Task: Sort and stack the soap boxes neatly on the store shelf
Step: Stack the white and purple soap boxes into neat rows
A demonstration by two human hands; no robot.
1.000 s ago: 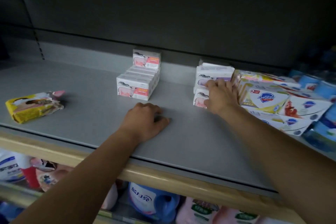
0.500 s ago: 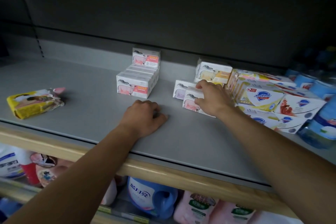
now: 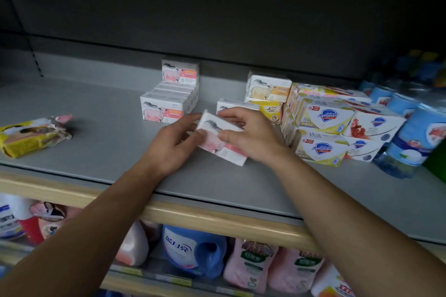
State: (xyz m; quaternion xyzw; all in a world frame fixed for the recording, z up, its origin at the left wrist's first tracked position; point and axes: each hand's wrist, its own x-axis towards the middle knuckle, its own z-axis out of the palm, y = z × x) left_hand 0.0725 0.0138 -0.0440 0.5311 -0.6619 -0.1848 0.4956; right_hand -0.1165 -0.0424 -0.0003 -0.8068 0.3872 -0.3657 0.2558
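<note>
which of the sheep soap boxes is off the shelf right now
The pink sheep box, held tilted between the left hand and right hand. The other sheep boxes sit on the shelf or stacked.

A shop: a grey display shelf [image 3: 96,152] carries boxed soaps [image 3: 323,118], with detergent bottles [image 3: 193,251] stocked below.

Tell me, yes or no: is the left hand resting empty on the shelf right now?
No: the left hand and the right hand both hold the pink soap box above the shelf.
</note>
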